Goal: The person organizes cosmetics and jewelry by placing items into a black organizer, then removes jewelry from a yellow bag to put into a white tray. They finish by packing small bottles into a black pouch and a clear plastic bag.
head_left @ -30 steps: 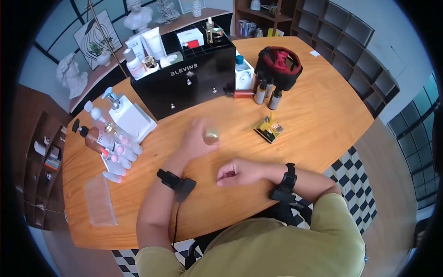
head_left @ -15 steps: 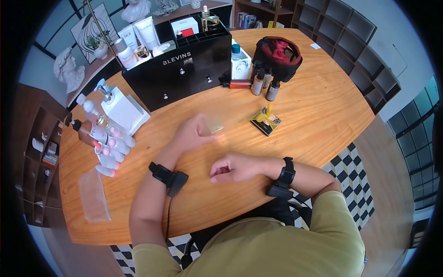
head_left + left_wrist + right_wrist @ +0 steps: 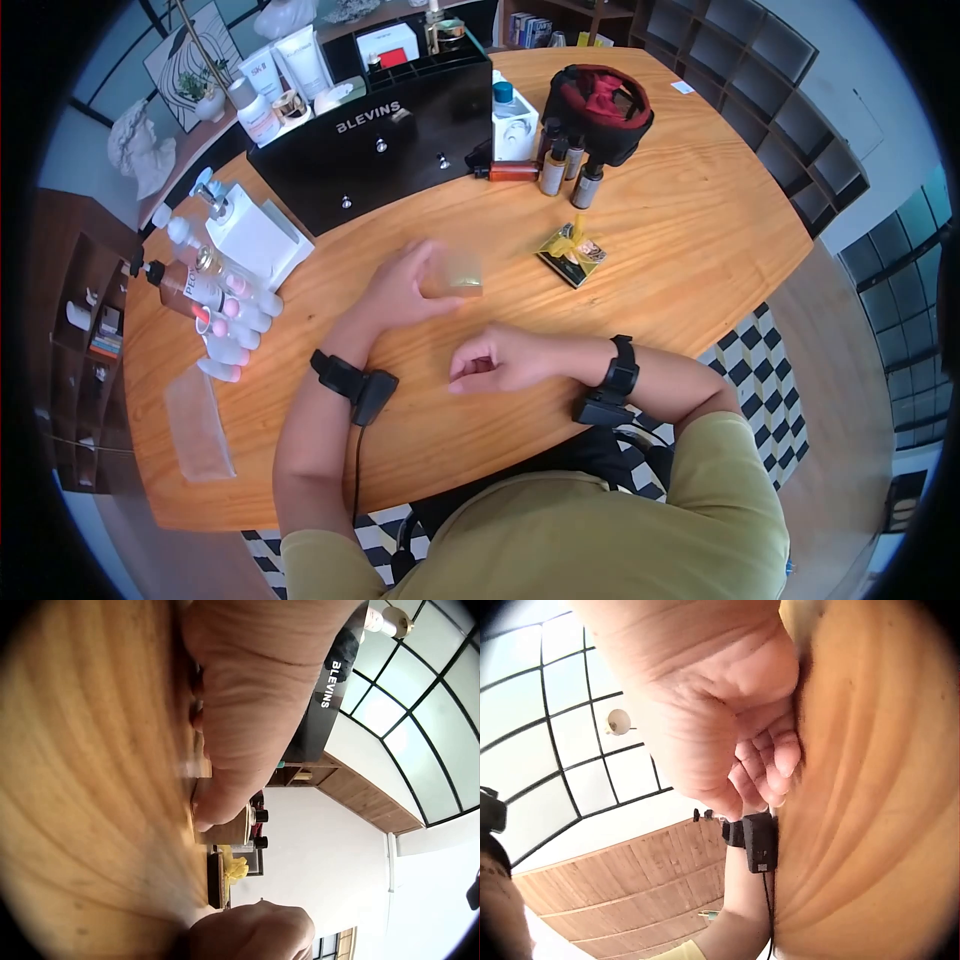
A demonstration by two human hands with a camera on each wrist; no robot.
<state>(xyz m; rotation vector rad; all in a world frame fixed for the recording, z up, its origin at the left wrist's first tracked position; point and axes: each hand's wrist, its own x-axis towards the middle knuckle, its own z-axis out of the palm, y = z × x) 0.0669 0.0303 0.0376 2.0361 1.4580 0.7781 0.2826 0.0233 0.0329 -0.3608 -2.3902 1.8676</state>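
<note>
My left hand lies on the table left of the middle, thumb and fingers curved round one side of a small boxy see-through thing with a greenish-gold base. Its outline is blurred in the head view. From the left wrist, the thumb presses against the beige side of this block, and most of the other fingers are hidden. Nearer the body, my right hand rests on the wood with its fingers loosely curled and nothing in them. A black-and-gold box with a yellow ribbon lies beyond both hands.
A black BLEVINS organizer filled with cosmetics stands at the back. Pump bottles and pink-capped bottles crowd the left side, near a translucent sheet. Small dark-capped bottles stand before a black-and-red bag.
The head view has shifted, so the table things sit higher in the picture. My left hand has drawn slightly left, and the see-through block shows more beside its fingertips. The right hand stays put.
</note>
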